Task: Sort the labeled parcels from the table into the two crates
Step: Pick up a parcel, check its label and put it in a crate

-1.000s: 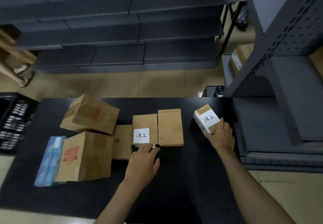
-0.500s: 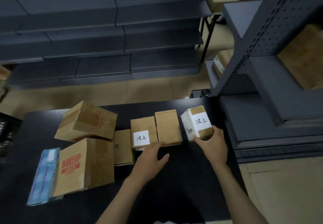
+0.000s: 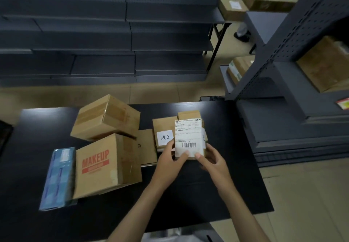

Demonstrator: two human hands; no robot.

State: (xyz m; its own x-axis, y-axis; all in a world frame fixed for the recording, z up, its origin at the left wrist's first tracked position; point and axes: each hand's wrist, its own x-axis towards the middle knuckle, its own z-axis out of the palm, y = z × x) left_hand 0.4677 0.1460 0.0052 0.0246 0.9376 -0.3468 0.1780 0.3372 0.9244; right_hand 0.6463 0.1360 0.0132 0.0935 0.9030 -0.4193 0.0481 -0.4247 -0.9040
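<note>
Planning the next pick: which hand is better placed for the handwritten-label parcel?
Probably left: the left hand is beside the handwritten-label parcel; the right hand is beyond the barcode parcel both hold.

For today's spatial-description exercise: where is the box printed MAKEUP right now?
In the head view the MAKEUP box sits left on the black table, right of the blue packet and in front of the plain carton.

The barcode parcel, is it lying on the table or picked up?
Picked up: the left hand and right hand hold the barcode parcel by its lower edge.
</note>
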